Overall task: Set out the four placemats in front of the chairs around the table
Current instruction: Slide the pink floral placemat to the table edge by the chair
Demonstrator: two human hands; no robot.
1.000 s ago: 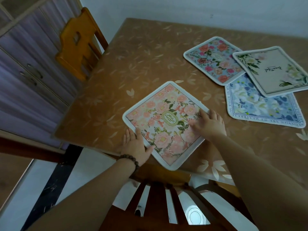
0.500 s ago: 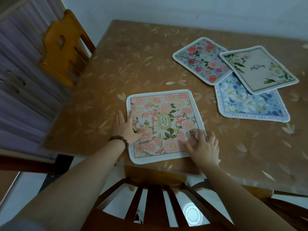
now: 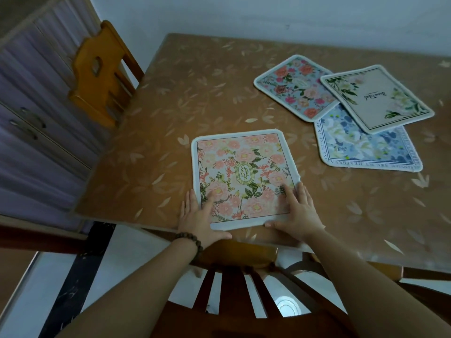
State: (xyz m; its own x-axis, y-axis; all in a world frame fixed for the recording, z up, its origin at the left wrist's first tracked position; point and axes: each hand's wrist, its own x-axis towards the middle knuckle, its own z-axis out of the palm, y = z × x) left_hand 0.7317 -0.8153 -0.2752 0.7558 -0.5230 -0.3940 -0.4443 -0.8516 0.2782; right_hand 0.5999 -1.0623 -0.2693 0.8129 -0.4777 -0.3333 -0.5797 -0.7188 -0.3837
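A pink floral placemat [image 3: 241,172] lies flat near the table's front edge, square to it, right behind the dark chair back [image 3: 234,284] below me. My left hand [image 3: 199,215] rests flat on its near left corner, fingers spread. My right hand [image 3: 299,211] presses flat on its near right corner. Three more placemats overlap at the back right: a blue one with red roses [image 3: 295,86], a cream one with green leaves [image 3: 375,101] on top, and a blue-and-white one [image 3: 361,147] beneath it.
The brown leaf-patterned table [image 3: 195,93] fills the view. A light wooden chair [image 3: 100,76] stands at its left side, with a purple cabinet [image 3: 31,113] behind it. A white wall runs along the far edge.
The pink placemat has turned from a diagonal lie to square with the table edge. Both hands slid back to its near corners.
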